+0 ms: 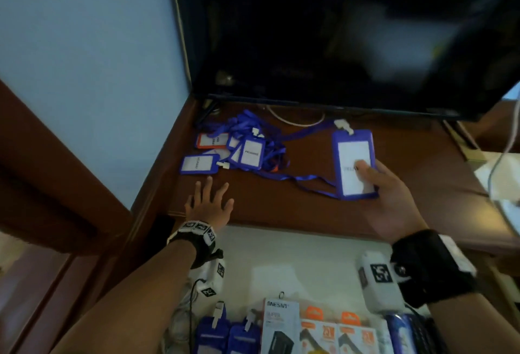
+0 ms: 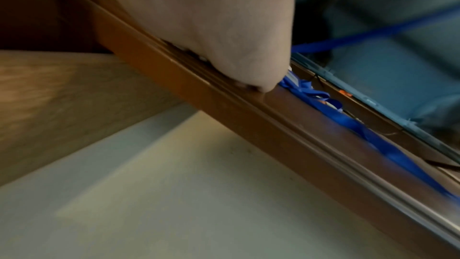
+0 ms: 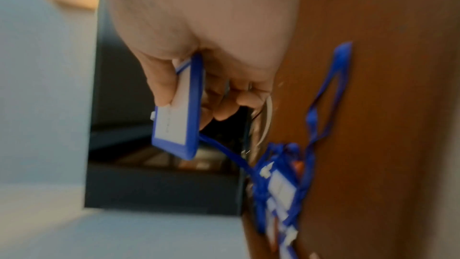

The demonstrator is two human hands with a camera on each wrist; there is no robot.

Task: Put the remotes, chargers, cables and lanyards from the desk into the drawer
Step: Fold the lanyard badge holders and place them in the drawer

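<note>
My right hand (image 1: 374,184) grips a blue badge holder (image 1: 355,168) with a white card, thumb on its face and fingers behind it (image 3: 174,105). Its blue strap (image 1: 304,177) trails left across the brown desk (image 1: 422,173) to a tangled pile of blue lanyards and badge holders (image 1: 239,148), one with an orange frame. My left hand (image 1: 209,201) lies flat and open on the desk near its front edge, just below the pile. The open drawer (image 1: 309,258) below holds blue badge holders (image 1: 225,334) and boxed chargers (image 1: 281,325).
A dark TV screen (image 1: 337,30) stands at the back of the desk, with a white cable (image 1: 298,121) under it. White cables and papers (image 1: 501,179) lie at the right edge. A pale blue wall (image 1: 84,58) rises on the left.
</note>
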